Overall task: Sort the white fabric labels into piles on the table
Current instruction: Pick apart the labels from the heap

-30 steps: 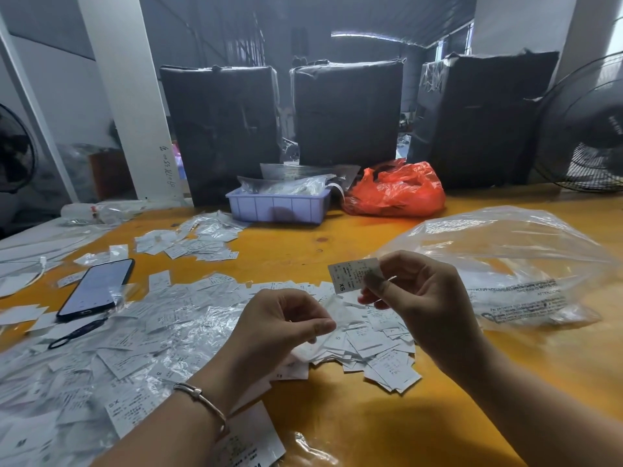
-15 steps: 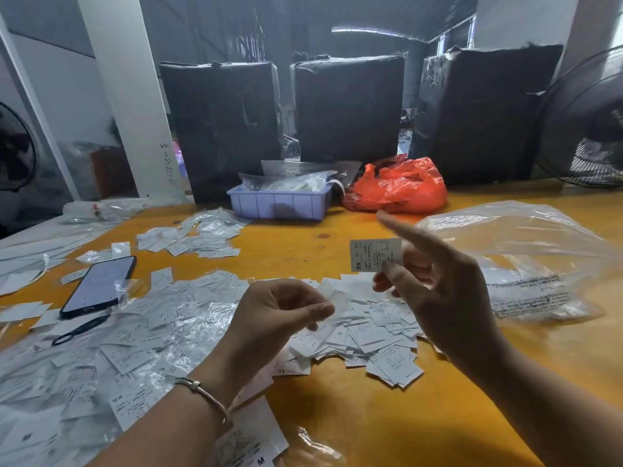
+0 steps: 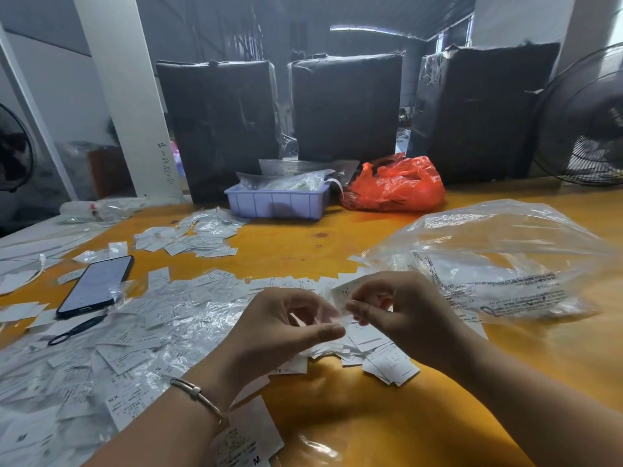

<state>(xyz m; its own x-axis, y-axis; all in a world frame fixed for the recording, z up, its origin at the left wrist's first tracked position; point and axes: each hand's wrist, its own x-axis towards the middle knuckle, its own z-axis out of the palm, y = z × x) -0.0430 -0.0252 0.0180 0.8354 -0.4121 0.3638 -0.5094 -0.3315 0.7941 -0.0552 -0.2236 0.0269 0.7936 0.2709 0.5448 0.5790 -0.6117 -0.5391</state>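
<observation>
Many white fabric labels lie scattered over the left and middle of the yellow table, some in clear wrappers. A smaller pile sits under my hands, and another pile lies farther back. My right hand pinches one white label low over the table's middle. My left hand, a bangle on its wrist, is curled close beside it, thumb and fingertips meeting at a thin clear wrapper by that label.
A black phone and a dark key loop lie at left. A large clear plastic bag lies at right. Behind stand a lilac tray, a red bag, black wrapped boxes and a fan.
My right hand has come down from chest height with the label to meet my left hand, which now touches the wrapper at the label.
</observation>
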